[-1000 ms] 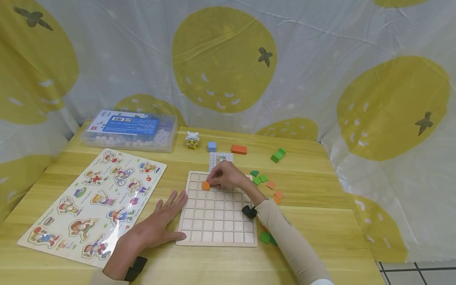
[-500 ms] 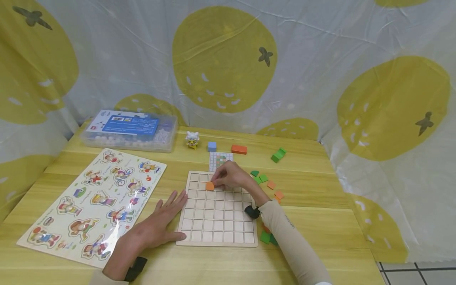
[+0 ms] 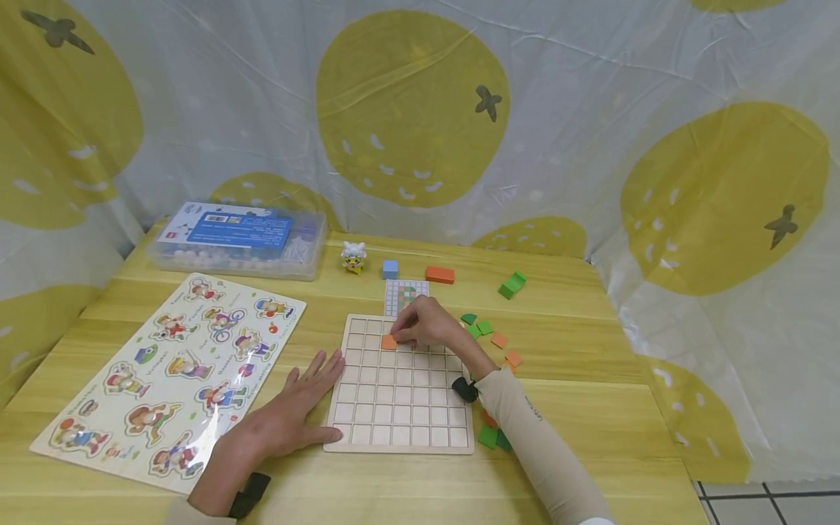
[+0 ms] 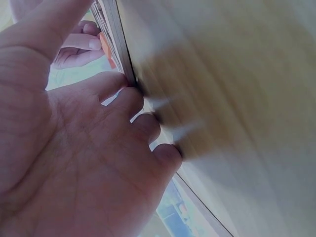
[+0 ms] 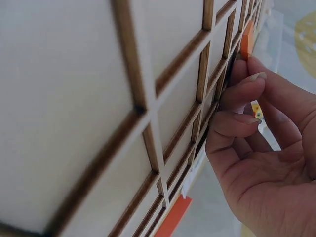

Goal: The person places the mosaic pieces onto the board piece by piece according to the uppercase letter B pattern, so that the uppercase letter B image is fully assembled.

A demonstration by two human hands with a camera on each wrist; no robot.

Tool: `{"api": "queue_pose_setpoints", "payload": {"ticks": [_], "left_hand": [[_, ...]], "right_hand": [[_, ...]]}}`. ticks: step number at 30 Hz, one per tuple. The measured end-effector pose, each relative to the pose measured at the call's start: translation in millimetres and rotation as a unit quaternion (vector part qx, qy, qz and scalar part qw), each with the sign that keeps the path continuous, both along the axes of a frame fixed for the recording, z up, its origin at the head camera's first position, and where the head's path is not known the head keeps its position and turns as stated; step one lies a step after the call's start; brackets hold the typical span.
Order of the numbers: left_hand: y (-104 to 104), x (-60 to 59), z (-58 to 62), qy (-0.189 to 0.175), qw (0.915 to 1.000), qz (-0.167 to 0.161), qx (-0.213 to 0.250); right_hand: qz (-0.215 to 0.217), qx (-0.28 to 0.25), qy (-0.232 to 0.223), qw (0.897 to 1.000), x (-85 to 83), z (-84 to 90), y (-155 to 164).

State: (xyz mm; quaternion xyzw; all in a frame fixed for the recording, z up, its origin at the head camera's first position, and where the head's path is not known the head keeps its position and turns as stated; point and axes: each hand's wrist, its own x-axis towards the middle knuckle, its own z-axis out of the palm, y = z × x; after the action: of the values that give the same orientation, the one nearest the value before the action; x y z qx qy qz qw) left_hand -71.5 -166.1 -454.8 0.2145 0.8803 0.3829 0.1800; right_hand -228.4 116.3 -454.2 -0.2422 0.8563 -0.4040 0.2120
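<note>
A wooden grid board [image 3: 402, 397] lies in front of me in the head view. Between thumb and fingers, my right hand [image 3: 423, 322] pinches an orange square tile [image 3: 389, 342] at a cell in the second row from the top. The right wrist view shows this tile [image 5: 246, 42] at the fingertips, close against the grid; whether it sits fully in the cell I cannot tell. Spread flat, my left hand [image 3: 295, 408] touches the board's left edge with its fingertips and thumb. Behind the board, a small printed grid card [image 3: 397, 295] is partly covered by the right hand.
Right of the board lie loose green tiles [image 3: 485, 328] and orange tiles [image 3: 514, 358], some hidden by the right arm. A picture puzzle board [image 3: 190, 364] lies left. Along the back are a clear plastic box [image 3: 236, 244], figurine [image 3: 354, 257], blue cube [image 3: 390, 270], red block [image 3: 440, 275] and green block [image 3: 512, 285].
The right hand has shifted slightly to the right over the board with the orange tile, which now appears lined up with a cell. The left hand stays in place.
</note>
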Motion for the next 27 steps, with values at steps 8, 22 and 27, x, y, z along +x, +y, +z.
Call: {"api": "queue_pose_setpoints", "payload": {"ticks": [8,22,27], "left_hand": [[0.3,-1.9,0.3,-0.002,1.0000,-0.004,0.000],[-0.4,-0.5,-1.3,-0.005,1.0000,0.001,0.003],[-1.4,0.1,-1.3,-0.005,1.0000,0.001,0.005]], "right_hand": [[-0.016,0.003,-0.004,1.000,3.2,3.2,-0.3],[-0.013,-0.024,0.103,0.994,2.4,30.1,90.6],[-0.072,-0.012,0.111,0.991,5.3,26.3,132.7]]}}
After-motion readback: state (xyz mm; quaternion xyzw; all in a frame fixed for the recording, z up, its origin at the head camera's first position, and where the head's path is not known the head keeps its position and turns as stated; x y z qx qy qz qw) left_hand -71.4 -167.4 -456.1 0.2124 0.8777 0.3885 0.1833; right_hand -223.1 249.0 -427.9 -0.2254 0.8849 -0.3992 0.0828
